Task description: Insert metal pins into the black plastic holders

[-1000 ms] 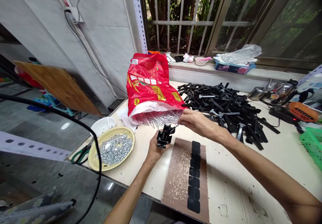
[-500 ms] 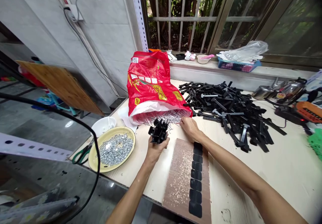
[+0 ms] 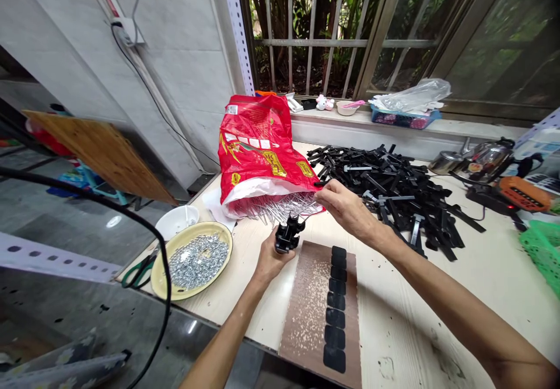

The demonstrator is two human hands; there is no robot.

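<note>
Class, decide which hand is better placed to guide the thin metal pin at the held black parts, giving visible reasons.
Probably the right hand: it pinches the thin metal pin, which slants toward the black parts. The left hand is occupied gripping those parts.

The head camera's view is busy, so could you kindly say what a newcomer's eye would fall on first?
Probably the bright red bag near the middle, thin metal pins showing at its open mouth. Right of it spreads a large heap of black parts. In front of the bag, the left hand grips a black piece while the right hand pinches a single pin beside it.
</note>
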